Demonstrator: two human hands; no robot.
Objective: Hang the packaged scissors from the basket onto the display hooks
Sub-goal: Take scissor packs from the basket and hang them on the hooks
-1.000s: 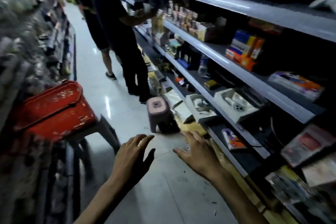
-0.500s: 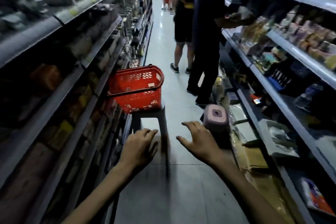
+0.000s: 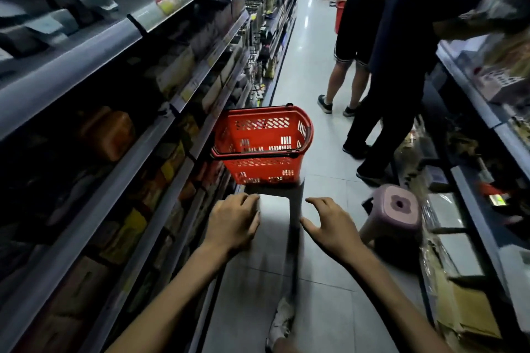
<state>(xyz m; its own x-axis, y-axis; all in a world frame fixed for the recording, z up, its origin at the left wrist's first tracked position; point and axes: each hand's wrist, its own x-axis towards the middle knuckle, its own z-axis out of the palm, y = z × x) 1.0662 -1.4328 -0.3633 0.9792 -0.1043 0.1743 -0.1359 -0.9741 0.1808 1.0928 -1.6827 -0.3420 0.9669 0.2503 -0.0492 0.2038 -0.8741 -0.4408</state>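
Aisle: a narrow shop aisle with a pale glossy tiled floor (image 3: 304, 66) that runs away between two long shelf units. The light is dim.
Left shelving (image 3: 94, 46): grey metal shelves packed with boxed and bagged goods, most too blurred to name.
Right shelving (image 3: 470, 89): lower shelves with trays and cartons.
Basket (image 3: 262, 146): a red plastic shopping basket with slotted walls. Its dark handles are folded down along the rim. What lies inside cannot be made out from this angle.
Basket's place: it stands on the seat of a grey stool (image 3: 296, 203), close against the left shelving and straight ahead of both hands.
Left hand (image 3: 233, 221): palm down with the fingers loosely bent and close together. It holds nothing. The fingertips are just beside the stool's near edge below the basket, and it cannot be told whether they touch it.
Right hand (image 3: 329, 226): palm down with the fingers spread and the thumb held out toward the stool leg. It holds nothing and is apart from the basket.
Pink stool (image 3: 397, 206): a mauve plastic stool with a hole in its seat, on the floor near the right hand and beside the right shelving.
Other people: a person in dark clothes (image 3: 401, 71) reaches into the right shelving. A person in black shorts (image 3: 352, 37) stands just beyond.
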